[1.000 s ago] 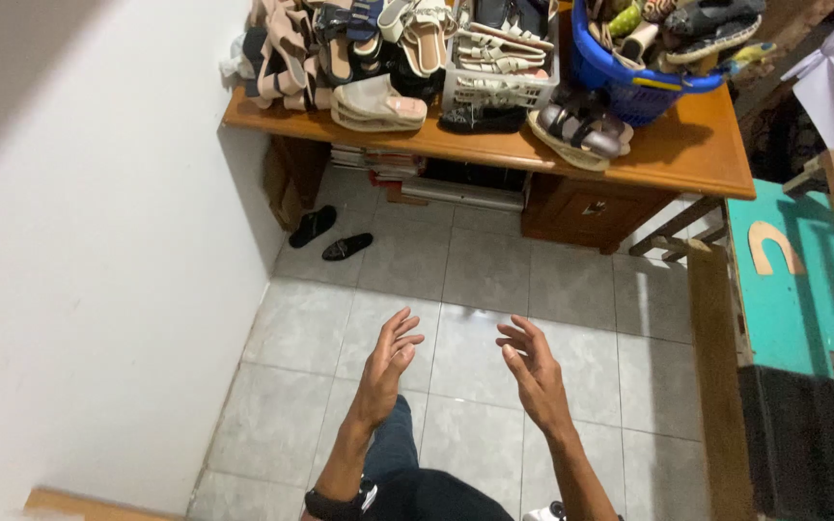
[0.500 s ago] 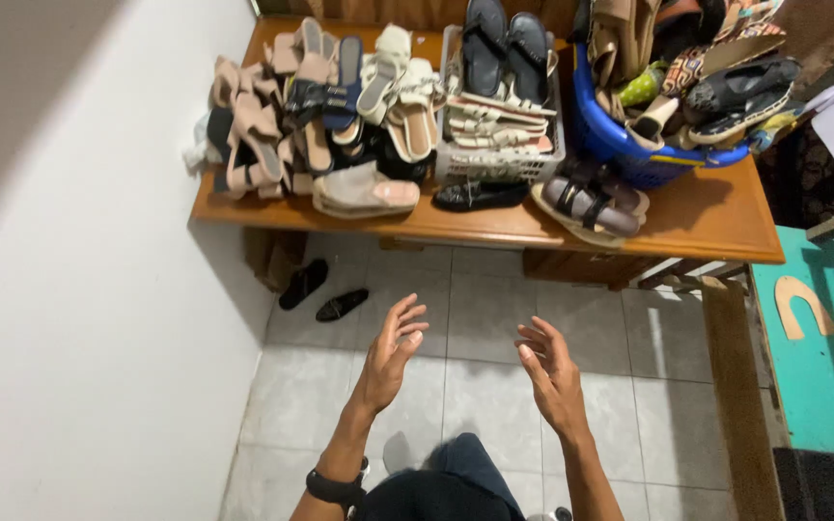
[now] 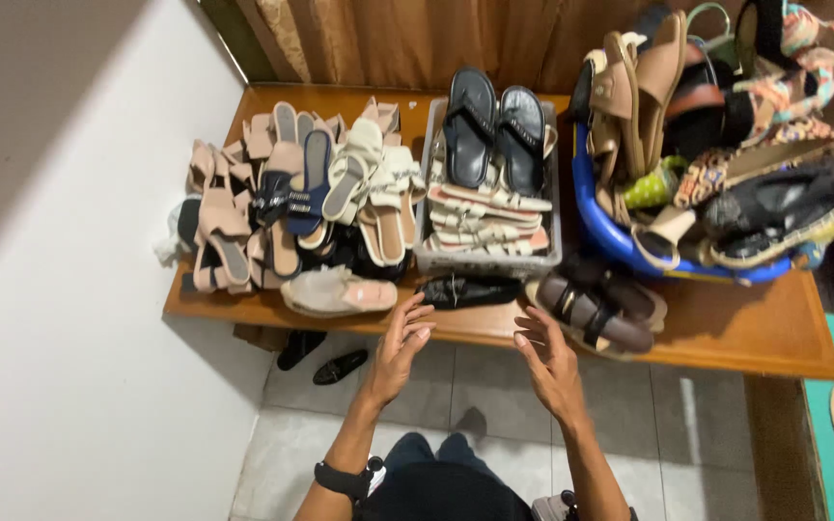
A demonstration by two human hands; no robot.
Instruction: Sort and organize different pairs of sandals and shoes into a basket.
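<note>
My left hand (image 3: 400, 349) and my right hand (image 3: 550, 359) are both raised with fingers spread, holding nothing, just in front of the wooden table's (image 3: 726, 333) near edge. Closest to my left hand lie a beige shoe (image 3: 338, 292) and a black flat shoe (image 3: 467, 290). Brown strapped sandals (image 3: 598, 309) sit just beyond my right hand. A grey basket (image 3: 487, 259) behind them holds stacked cream sandals with a black pair (image 3: 496, 130) on top. A black watch is on my left wrist.
A heap of pink, cream and navy sandals (image 3: 291, 193) fills the table's left part. A blue tub (image 3: 629, 246) at right overflows with mixed footwear. A white wall (image 3: 60, 289) stands at left. Black slippers (image 3: 325, 357) lie on the tiled floor under the table.
The view has tilted up and drawn closer to the table. Both hands have moved forward from above the floor to the table's front edge, still open.
</note>
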